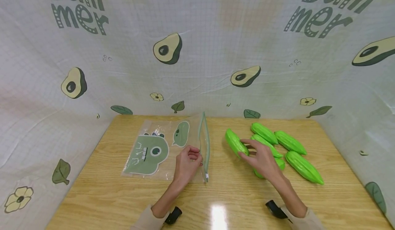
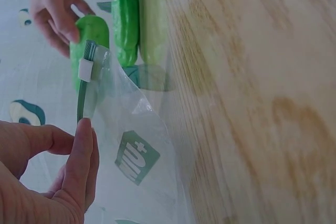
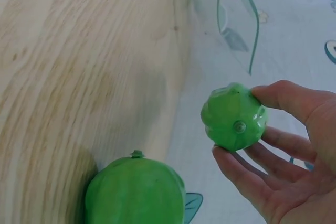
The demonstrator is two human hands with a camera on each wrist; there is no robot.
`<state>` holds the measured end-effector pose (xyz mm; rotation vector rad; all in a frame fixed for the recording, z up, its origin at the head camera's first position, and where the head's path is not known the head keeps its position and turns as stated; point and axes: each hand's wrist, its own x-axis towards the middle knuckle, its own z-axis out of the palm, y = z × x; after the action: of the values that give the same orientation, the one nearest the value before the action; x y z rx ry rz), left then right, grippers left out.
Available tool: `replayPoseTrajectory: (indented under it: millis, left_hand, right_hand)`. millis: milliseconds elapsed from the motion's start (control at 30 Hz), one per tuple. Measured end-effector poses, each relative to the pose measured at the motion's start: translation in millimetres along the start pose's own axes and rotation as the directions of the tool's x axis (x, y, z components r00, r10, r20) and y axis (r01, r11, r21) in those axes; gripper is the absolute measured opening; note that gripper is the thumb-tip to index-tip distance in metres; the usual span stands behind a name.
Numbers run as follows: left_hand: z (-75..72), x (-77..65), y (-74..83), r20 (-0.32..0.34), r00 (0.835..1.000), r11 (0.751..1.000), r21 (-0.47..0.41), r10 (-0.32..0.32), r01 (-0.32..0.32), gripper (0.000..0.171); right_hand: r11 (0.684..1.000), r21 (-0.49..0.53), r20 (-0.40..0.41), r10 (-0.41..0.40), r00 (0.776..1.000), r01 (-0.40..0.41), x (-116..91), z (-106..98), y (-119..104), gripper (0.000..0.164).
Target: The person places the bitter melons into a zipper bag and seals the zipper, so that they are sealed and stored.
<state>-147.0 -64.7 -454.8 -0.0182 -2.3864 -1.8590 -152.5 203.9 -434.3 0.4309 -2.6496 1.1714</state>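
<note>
My left hand (image 1: 186, 163) pinches the near rim of a clear zip bag (image 1: 168, 127) printed with a green monster. The bag lies with its mouth toward the right, parted into a narrow gap along the green zip strip. In the left wrist view a white slider (image 2: 86, 70) sits on that strip, beyond my fingertips. To the right of the bag, my right hand (image 1: 262, 158) grips a bright green, ridged cucumber (image 1: 234, 142) between thumb and fingers near one end. The right wrist view shows the rounded end of this cucumber (image 3: 234, 121) facing the camera.
Several more green cucumbers (image 1: 290, 142) lie on the wooden table (image 1: 123, 202) around and beyond my right hand, one partly hidden under it. A pale cloth (image 1: 203, 51) with avocado prints hangs behind the table and along both sides.
</note>
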Motion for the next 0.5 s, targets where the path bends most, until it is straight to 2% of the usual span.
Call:
replayPoseTrajectory:
  millis: [500]
  left_hand:
    - [-0.7, -0.9, 0.1, 0.005, 1.0, 1.0, 0.009, 0.002, -0.002, 0.013]
  right_hand:
    - [0.998, 0.055, 0.012, -0.034, 0.999, 0.033, 5.4, 3.5, -17.6, 0.043]
